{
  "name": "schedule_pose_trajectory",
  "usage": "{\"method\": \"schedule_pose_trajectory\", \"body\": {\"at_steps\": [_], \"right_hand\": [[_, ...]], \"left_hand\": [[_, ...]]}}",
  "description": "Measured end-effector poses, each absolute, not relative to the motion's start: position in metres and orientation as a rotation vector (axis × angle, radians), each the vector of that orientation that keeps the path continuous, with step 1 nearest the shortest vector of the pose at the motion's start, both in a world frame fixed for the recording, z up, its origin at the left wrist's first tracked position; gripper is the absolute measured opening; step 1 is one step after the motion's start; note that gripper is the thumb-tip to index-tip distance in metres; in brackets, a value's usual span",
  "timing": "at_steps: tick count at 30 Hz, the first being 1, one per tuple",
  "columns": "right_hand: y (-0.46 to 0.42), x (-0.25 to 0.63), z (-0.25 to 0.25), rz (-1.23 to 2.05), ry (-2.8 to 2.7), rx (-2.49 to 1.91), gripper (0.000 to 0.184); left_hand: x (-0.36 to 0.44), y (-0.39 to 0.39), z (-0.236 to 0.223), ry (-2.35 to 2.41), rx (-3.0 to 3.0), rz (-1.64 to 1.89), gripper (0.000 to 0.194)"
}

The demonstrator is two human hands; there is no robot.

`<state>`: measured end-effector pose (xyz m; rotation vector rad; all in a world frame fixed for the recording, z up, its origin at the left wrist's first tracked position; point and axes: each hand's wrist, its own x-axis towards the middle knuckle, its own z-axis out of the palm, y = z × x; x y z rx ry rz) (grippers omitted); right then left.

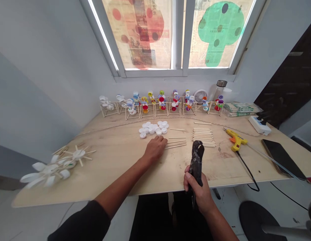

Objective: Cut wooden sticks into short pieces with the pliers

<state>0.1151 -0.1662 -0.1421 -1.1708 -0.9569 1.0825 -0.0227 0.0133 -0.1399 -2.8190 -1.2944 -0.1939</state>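
Note:
My right hand (199, 190) is wrapped round the handles of black pruning shears (196, 160), held upright over the table's front edge with the curved jaw at the top. My left hand (155, 147) rests low over the tabletop with its fingers curled. Several thin wooden sticks (177, 144) run out to the right from under its fingers; the fingertips are partly hidden. Just beyond that hand lies a cluster of white bottle caps (151, 128). To the right, past the shears, many cut sticks (202, 135) lie in a stack.
Along the back stands a row of stick frames with coloured cap wheels (162, 102). A yellow glue gun (237, 140), a phone (283, 159) and a power strip (259, 125) are on the right. White cap-and-stick wheels (51, 170) lie at the left end of the table (107, 174).

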Motion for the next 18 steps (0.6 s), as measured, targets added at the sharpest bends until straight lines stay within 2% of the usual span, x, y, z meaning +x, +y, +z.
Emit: {"method": "schedule_pose_trajectory", "body": {"at_steps": [12,18], "right_hand": [[-0.167,0.112,-0.139,1.057,-1.025,-1.216,0.025],[-0.167,0.113,-0.141,1.061,-1.006,-1.213,0.028]], "left_hand": [[0.032,0.035,-0.134,-1.259,-2.857,-0.189,0.026],[0.026,0.032,-0.137,-1.302,-2.798,-0.184,0.029]]}}
